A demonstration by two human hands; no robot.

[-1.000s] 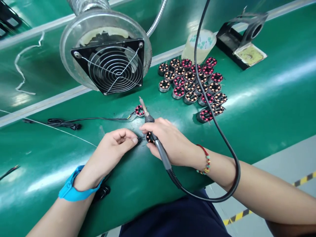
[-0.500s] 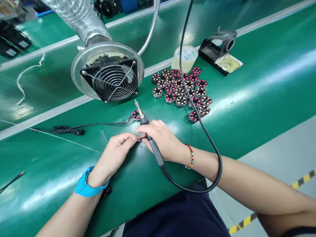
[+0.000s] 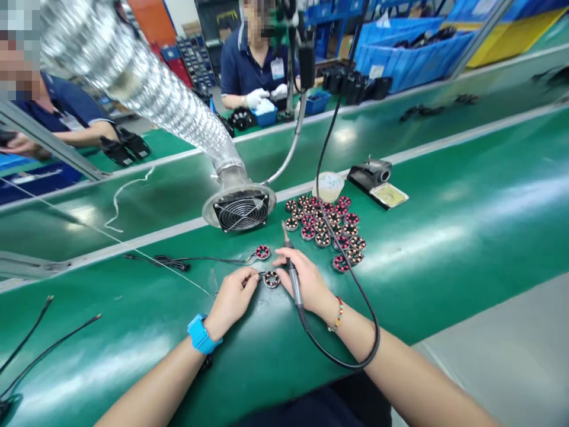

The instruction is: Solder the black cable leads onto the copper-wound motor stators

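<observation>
My left hand [image 3: 235, 293] pinches the end of a thin dark cable beside a round copper-wound coil part [image 3: 272, 279] on the green bench [image 3: 249, 362]. On the other side of that part is my right hand [image 3: 306, 277], holding a soldering iron [image 3: 294, 283] with its metal tip pointing up and away. Just behind, a pink-wound coil part [image 3: 262, 252] lies joined to a black cable [image 3: 208, 259] running left. Several more coil parts [image 3: 322, 239] sit grouped to the right of the iron's tip.
A fume extractor fan [image 3: 243, 213] hangs above the bench. Behind the coil parts are a translucent container [image 3: 329, 187] and an iron stand [image 3: 371, 178]. The iron's black cord [image 3: 364, 296] loops over my right forearm. Loose cables [image 3: 53, 354] lie at left; two people work opposite.
The head view has tilted up, showing people and bins across the bench. My hands have moved apart, and the copper-wound coil part between them is now visible.
</observation>
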